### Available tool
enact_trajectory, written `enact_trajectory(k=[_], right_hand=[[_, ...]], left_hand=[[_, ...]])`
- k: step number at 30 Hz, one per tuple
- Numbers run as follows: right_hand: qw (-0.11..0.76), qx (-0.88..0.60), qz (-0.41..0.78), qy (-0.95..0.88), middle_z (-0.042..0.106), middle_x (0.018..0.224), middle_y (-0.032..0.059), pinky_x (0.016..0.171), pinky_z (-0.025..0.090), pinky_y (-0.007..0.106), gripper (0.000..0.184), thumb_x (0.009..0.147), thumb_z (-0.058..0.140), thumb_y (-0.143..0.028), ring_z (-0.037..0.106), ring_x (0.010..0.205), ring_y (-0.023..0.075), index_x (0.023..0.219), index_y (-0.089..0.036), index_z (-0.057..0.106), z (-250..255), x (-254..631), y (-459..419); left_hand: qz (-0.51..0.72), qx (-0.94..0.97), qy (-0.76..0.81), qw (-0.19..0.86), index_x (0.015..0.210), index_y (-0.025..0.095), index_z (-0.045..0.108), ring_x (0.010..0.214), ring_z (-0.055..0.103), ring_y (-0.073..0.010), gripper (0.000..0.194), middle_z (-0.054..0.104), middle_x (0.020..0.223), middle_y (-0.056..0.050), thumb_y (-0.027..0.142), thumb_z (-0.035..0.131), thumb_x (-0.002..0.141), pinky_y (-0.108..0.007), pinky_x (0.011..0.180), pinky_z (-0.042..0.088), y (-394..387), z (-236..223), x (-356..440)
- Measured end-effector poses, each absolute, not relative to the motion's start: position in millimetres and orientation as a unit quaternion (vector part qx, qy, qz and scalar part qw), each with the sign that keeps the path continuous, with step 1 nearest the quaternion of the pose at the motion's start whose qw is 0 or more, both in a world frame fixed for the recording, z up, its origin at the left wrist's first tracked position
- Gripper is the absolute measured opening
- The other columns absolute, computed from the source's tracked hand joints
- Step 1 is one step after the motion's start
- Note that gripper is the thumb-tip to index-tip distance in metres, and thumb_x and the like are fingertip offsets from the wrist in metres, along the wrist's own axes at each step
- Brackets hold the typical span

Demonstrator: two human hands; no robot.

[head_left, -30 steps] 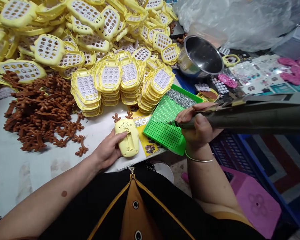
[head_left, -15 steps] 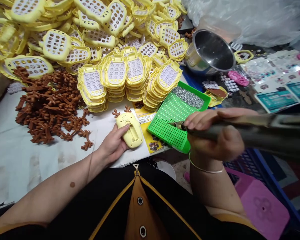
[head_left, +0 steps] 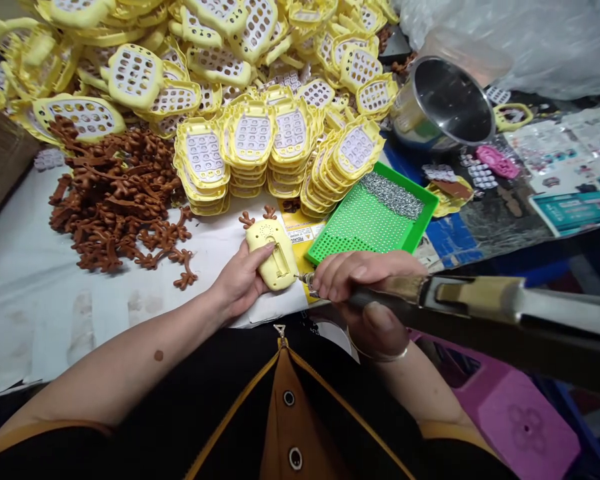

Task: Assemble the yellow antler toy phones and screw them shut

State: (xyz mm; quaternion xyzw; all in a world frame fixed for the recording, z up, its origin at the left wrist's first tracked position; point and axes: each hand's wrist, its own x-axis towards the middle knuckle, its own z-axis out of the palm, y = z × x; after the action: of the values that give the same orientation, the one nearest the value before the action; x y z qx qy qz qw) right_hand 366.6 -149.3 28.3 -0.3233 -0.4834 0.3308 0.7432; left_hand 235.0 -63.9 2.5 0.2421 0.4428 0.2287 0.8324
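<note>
A pale-yellow rounded plastic toy handset with two small brown antlers (head_left: 270, 253) is held just left of the bright-green perforated plastic tray (head_left: 355, 220), its back turned up and its long battery recess uncovered. It is gripped by the left hand (head_left: 241, 277), whose thumb is laid across the back beside the recess. A long dark powered screwdriver with a brass-coloured section (head_left: 480, 300) is clamped in the closed right hand (head_left: 365, 273), in front of the tray's near end. The driver's thin tip is brought to the toy's lower right edge (whether contact is made cannot be told). Silvery metal screws (head_left: 393, 195) are heaped inside the tray at its far end. Yellow plastic shells with white keypads (head_left: 253, 137) are stacked beyond the tray and to its left. Farther left of it, glossy brown antler pieces (head_left: 113, 200) are piled on the white-covered table (head_left: 25, 293). A shiny steel pot (head_left: 440, 97) is set beyond the tray, to its right.
</note>
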Motion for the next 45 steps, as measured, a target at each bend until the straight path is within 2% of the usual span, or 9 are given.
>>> enact_trajectory(k=[10,13,15,17,20,22,26,34,45], right_hand=[[0.732,-0.301,0.355,-0.497,0.055,0.058,-0.0035,0.046,0.046,0.029,0.012,0.078,0.067,-0.031,0.054,0.049,0.0129,0.084,-0.023,0.059,21,363,-144],[0.718,-0.323,0.352,-0.507,0.057,0.058,-0.0032,0.047,0.047,0.029,0.012,0.078,0.067,-0.031,0.055,0.050,0.0134,0.086,-0.024,0.061,24,364,-151],[0.707,-0.336,0.347,-0.516,0.057,0.058,-0.0031,0.046,0.047,0.030,0.019,0.078,0.066,-0.033,0.055,0.050,0.0141,0.095,-0.025,0.063,30,370,-155],[0.719,-0.342,0.317,-0.515,0.055,0.057,-0.0035,0.045,0.048,0.031,0.025,0.080,0.063,-0.037,0.054,0.047,0.0143,0.102,-0.026,0.064,40,380,-156],[0.757,-0.377,0.207,-0.492,0.051,0.054,-0.0049,0.045,0.047,0.031,0.017,0.080,0.062,-0.037,0.051,0.045,0.0131,0.093,-0.027,0.066,47,403,-149],[0.763,-0.408,0.149,-0.478,0.049,0.054,-0.0053,0.046,0.047,0.030,0.014,0.078,0.064,-0.037,0.050,0.045,0.0123,0.089,-0.028,0.065,42,420,-140],[0.761,-0.437,0.112,-0.466,0.048,0.054,-0.0057,0.045,0.045,0.029,0.017,0.078,0.065,-0.039,0.050,0.044,0.0120,0.090,-0.027,0.064,21,443,-125],[0.743,-0.477,0.106,-0.456,0.048,0.052,-0.0066,0.043,0.044,0.028,0.023,0.077,0.066,-0.045,0.048,0.041,0.0112,0.088,-0.025,0.061,10,451,-120],[0.752,-0.436,0.128,-0.478,0.051,0.052,-0.0063,0.043,0.044,0.027,0.015,0.078,0.065,-0.035,0.049,0.043,0.0110,0.090,-0.025,0.065,8,453,-118]], left_hand=[[0.220,0.264,0.448,0.825,0.114,0.022,0.049,0.105,0.064,-0.0264,0.038,0.064,0.119,-0.010,0.022,0.065,0.080,-0.052,0.089,0.054,-64,3,237],[0.218,0.267,0.452,0.823,0.113,0.022,0.049,0.104,0.065,-0.0261,0.036,0.065,0.116,-0.009,0.019,0.064,0.081,-0.053,0.090,0.053,-64,5,237],[0.224,0.259,0.450,0.825,0.114,0.023,0.050,0.104,0.065,-0.0260,0.038,0.066,0.116,-0.008,0.018,0.065,0.080,-0.054,0.091,0.052,-64,6,237],[0.232,0.247,0.447,0.828,0.114,0.024,0.051,0.104,0.065,-0.0253,0.039,0.066,0.116,-0.007,0.018,0.066,0.078,-0.053,0.092,0.052,-63,5,237],[0.234,0.242,0.444,0.830,0.113,0.025,0.053,0.106,0.064,-0.0239,0.039,0.066,0.116,-0.006,0.019,0.068,0.078,-0.053,0.094,0.050,-62,3,236],[0.228,0.243,0.446,0.831,0.113,0.026,0.053,0.106,0.064,-0.0233,0.039,0.066,0.116,-0.005,0.019,0.067,0.078,-0.053,0.095,0.049,-62,2,235],[0.222,0.241,0.445,0.834,0.116,0.027,0.053,0.106,0.064,-0.0226,0.041,0.067,0.116,-0.004,0.019,0.068,0.078,-0.053,0.096,0.048,-61,2,235],[0.220,0.240,0.444,0.835,0.115,0.026,0.053,0.104,0.065,-0.0218,0.039,0.067,0.116,-0.005,0.020,0.067,0.079,-0.051,0.097,0.049,-60,3,236],[0.222,0.233,0.435,0.841,0.117,0.028,0.051,0.106,0.065,-0.0237,0.043,0.065,0.120,-0.005,0.019,0.068,0.078,-0.055,0.095,0.049,-61,2,235]])
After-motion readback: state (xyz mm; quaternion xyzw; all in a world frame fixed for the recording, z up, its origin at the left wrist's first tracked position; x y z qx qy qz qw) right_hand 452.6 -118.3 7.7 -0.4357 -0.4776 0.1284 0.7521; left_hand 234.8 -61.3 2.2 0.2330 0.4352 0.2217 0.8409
